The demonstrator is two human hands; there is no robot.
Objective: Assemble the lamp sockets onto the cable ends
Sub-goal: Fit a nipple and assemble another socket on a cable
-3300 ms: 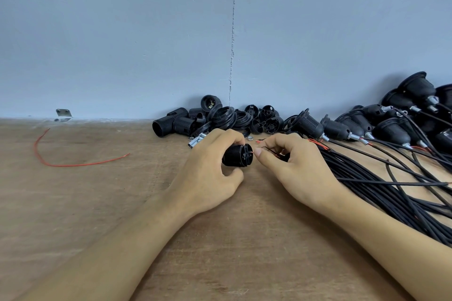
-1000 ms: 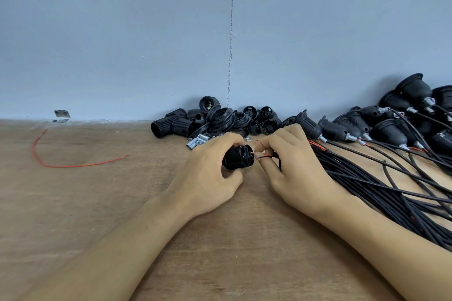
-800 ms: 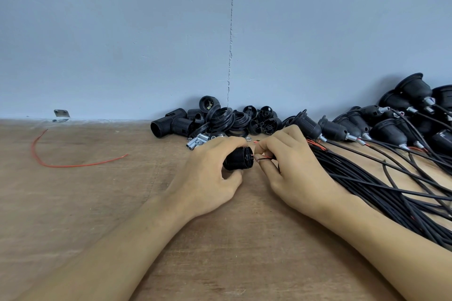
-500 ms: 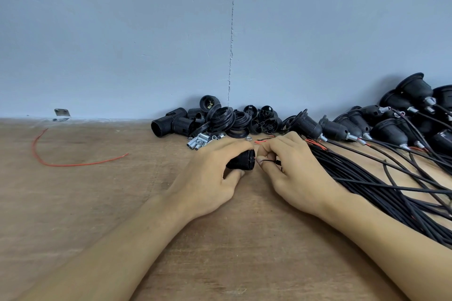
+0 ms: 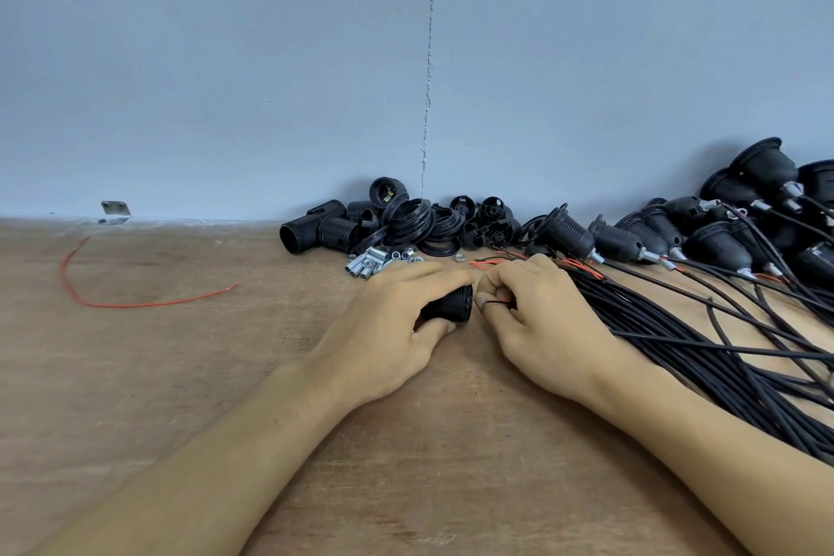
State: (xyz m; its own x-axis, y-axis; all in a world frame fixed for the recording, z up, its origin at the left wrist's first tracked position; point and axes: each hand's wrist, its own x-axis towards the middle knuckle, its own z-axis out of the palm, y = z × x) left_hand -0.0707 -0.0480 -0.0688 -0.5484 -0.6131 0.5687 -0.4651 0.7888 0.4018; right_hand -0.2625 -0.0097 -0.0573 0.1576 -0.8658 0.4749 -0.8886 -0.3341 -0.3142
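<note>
My left hand (image 5: pixel 392 325) grips a black ribbed lamp socket (image 5: pixel 451 307) lying sideways low on the wooden table (image 5: pixel 180 375). My right hand (image 5: pixel 537 321) sits right beside the socket's open end and pinches thin wire ends (image 5: pixel 496 302) of a black cable; one dark wire loops around a fingertip. Where the wires enter the socket is hidden by my fingers.
Loose black socket parts (image 5: pixel 406 221) and small metal tubes (image 5: pixel 370 263) lie by the wall. Sockets with cables fitted (image 5: pixel 677 235) pile up at the right, above a thick bundle of black cables (image 5: pixel 722 348). A red wire scrap (image 5: pixel 113 302) lies at the left.
Both hands have dropped closer to the table. The socket has turned so its end face is hidden from me, and the metal tubes behind my left hand have come into view.
</note>
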